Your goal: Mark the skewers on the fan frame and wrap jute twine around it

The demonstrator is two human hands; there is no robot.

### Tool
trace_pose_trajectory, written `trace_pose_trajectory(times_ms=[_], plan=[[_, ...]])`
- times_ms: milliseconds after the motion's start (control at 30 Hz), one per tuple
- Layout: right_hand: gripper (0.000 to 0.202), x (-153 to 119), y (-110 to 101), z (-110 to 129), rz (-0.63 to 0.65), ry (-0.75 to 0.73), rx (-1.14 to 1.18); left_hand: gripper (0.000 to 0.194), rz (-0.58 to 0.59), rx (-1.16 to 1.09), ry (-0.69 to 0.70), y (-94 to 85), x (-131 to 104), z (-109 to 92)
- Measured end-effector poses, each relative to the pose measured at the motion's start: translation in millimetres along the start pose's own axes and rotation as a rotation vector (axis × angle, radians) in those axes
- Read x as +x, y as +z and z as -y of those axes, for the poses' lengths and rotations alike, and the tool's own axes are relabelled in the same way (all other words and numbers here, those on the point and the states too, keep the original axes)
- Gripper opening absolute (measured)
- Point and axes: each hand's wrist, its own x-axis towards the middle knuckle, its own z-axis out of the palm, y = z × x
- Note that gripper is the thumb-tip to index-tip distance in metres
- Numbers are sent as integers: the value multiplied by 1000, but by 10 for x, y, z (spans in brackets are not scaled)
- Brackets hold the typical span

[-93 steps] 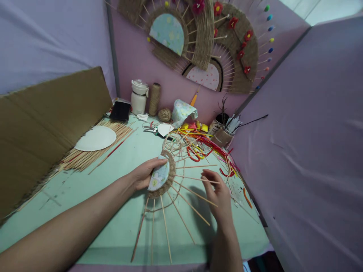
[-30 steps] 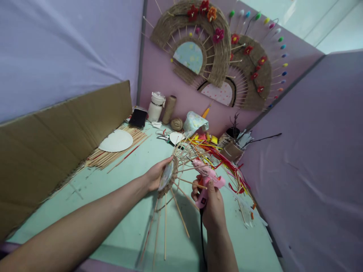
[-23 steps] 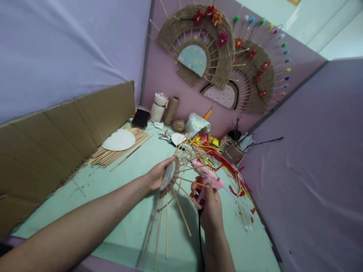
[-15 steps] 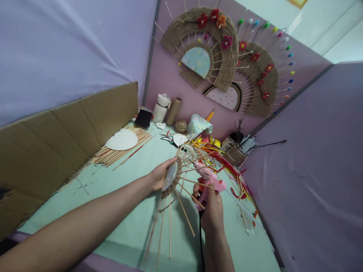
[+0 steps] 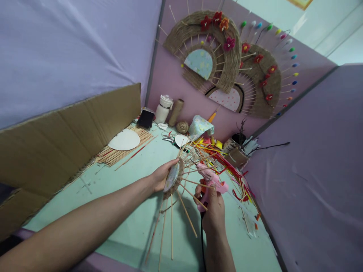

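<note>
My left hand (image 5: 162, 174) grips the upper edge of a half-round craft piece (image 5: 171, 179), its thumb over the top and its other fingers mostly hidden. Pale floral cloth covers the piece's face, twine runs along its curved rim, and several thin wooden sticks (image 5: 186, 213) fan out from it. My right hand (image 5: 213, 206) is wrapped around the handle of a pink hot glue gun (image 5: 211, 175). The gun's nozzle points up and left, behind some of the sticks. Its black cord hangs down past my wrist.
A white oval card (image 5: 124, 139) lies on a heap of sticks (image 5: 113, 155) at left, beside a cardboard barrier (image 5: 70, 139). Pruning shears (image 5: 170, 140), a twine ball (image 5: 182, 127), a white bottle (image 5: 163, 109) and colourful pipe cleaners (image 5: 227, 164) stand or lie behind. Decorated woven half-rounds (image 5: 231, 73) hang above.
The whole view has shifted slightly, so everything appears a little further right and lower. Both hands keep their holds, with the glue gun and craft piece in nearly the same relation.
</note>
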Motion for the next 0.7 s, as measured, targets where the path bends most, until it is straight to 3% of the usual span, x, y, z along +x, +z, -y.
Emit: trace_pose_trajectory(times_ms=[700], plan=[[46,-2,2,-27,15,-12,4,30,-38,12,1,41,-22,1]])
